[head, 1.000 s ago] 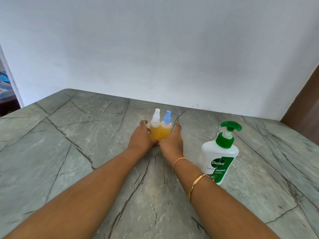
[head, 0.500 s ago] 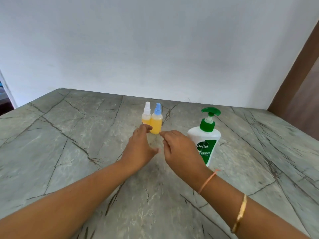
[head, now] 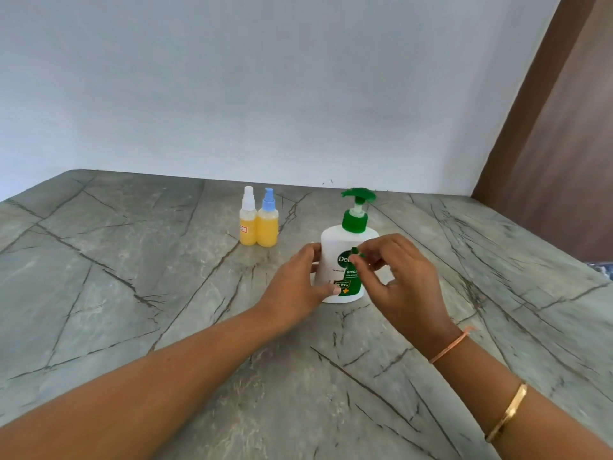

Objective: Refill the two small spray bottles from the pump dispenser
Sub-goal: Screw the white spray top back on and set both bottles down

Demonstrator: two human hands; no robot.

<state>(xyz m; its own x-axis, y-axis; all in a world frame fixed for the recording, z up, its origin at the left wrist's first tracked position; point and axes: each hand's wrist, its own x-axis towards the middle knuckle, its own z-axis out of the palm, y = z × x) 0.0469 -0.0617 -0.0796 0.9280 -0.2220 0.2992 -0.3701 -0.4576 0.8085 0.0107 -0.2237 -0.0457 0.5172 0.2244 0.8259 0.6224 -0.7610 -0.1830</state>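
Two small spray bottles stand upright on the grey veined stone table (head: 126, 267), left of centre and near the pale wall (head: 298, 78). Their sides touch. The white-capped spray bottle (head: 248, 224) is on the left and carries a small label. The blue-capped spray bottle (head: 268, 225) is on its right. Both show yellow liquid most of the way up.

The left hand (head: 295, 287) reaches in from lower left and grips the pump dispenser (head: 338, 239) low on its body. The thumb (head: 332, 289) lies across the front by the green label, and the other fingers curl round the left side.

The dispenser is white with a green collar and a green pump head (head: 360, 194). It stands upright on the table, near the spray bottles on their right but apart from them, and closer to the camera.

The right hand (head: 408, 283) is in front of the dispenser's right half, covering part of the label. Its fingers are curled and its fingertips (head: 357, 258) are drawn close together at the label — a green speck shows there, and I cannot tell whether it is something pinched or the label behind. I also cannot tell whether this hand touches the bottle.

On the right wrist there is an orange thread band (head: 451, 346). Further up the forearm is a gold bangle (head: 507, 414).

Far right — a brown wooden panel (head: 557, 154) meets the wall.
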